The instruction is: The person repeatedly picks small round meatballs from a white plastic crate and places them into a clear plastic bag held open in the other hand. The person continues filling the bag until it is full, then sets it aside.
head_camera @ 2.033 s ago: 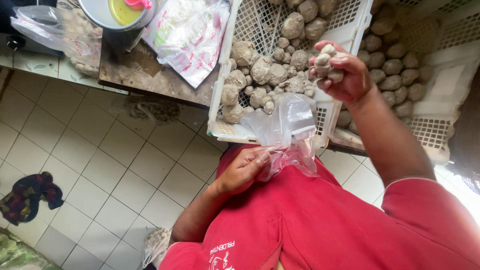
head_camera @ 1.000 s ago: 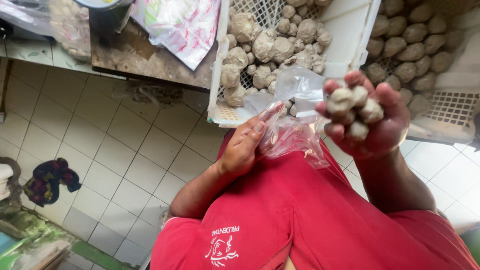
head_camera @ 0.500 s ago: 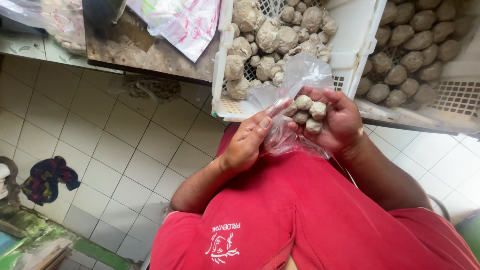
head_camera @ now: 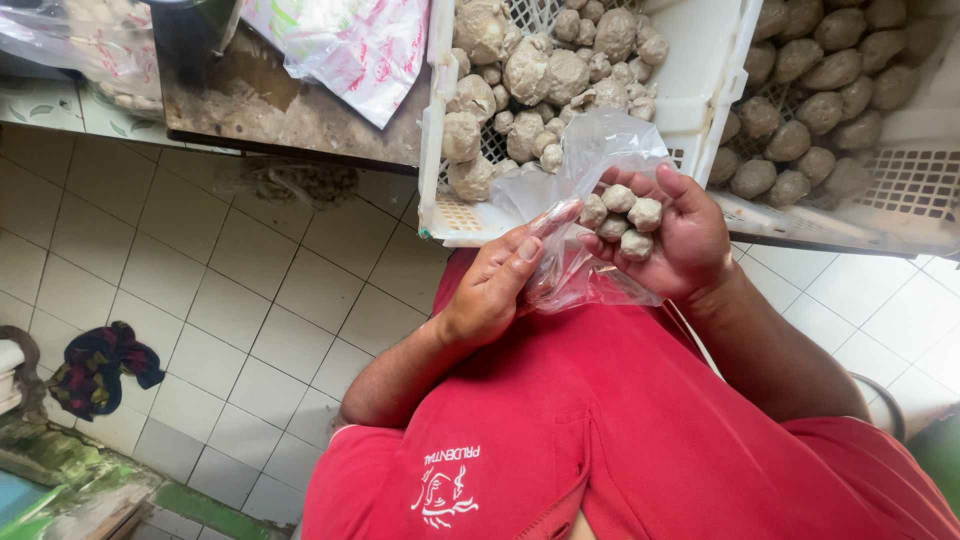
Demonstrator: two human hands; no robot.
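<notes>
My left hand (head_camera: 495, 285) pinches the edge of a clear plastic bag (head_camera: 590, 165) and holds it up in front of my red shirt. My right hand (head_camera: 675, 235) is cupped around several small pale round balls (head_camera: 620, 215), right at the bag's mouth. Just beyond the hands, a white slatted crate (head_camera: 700, 70) holds many more balls of mixed sizes (head_camera: 530, 75). A second white crate (head_camera: 900, 190) to the right carries larger, darker balls (head_camera: 810, 110).
A worn brown table (head_camera: 290, 105) stands at the upper left with a printed plastic bag (head_camera: 355, 45) lying on it. Below is a white tiled floor (head_camera: 200, 310) with a dark cloth (head_camera: 95, 365) at the left.
My right hand scooped balls from the crate, drew them back toward me and brought them to the bag's mouth. My left hand kept hold of the bag throughout.
</notes>
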